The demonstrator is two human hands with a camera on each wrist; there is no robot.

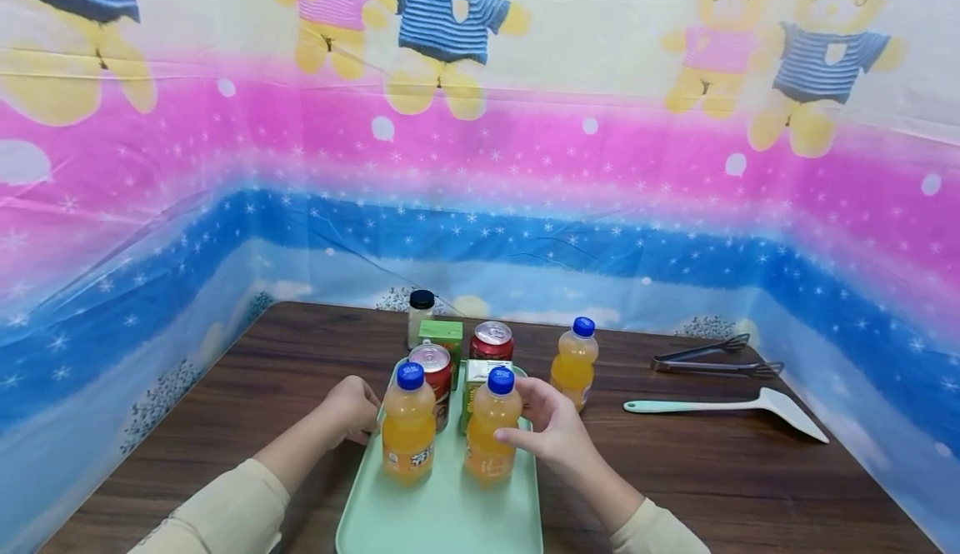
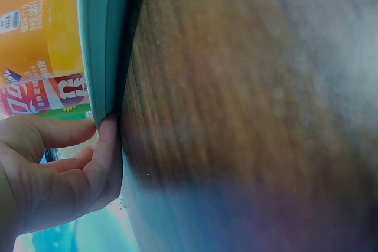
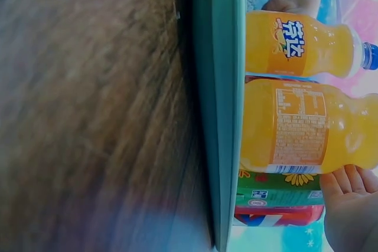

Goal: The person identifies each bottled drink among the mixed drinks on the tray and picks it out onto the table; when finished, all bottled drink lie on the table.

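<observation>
My left hand (image 1: 351,408) pinches the far left rim of a light green tray (image 1: 442,525), thumb above and fingers below in the left wrist view. On the tray's right side, my right hand (image 1: 553,422) holds an orange soda bottle (image 1: 491,446) with a blue cap, thumb in front and fingers behind. A second orange soda bottle (image 1: 408,441) stands upright beside it on the left. Behind the bottles are a red can (image 1: 442,379) and a green-and-white drink carton (image 1: 474,377), both partly hidden. Farther back are another red can (image 1: 491,341) and a green carton (image 1: 444,336).
A jar with a black lid (image 1: 421,316) stands at the back of the brown wooden table (image 1: 300,354). Right of the tray is a third orange soda bottle (image 1: 574,362). Metal tongs (image 1: 712,362) and a white spatula with a mint handle (image 1: 783,412) lie farther right.
</observation>
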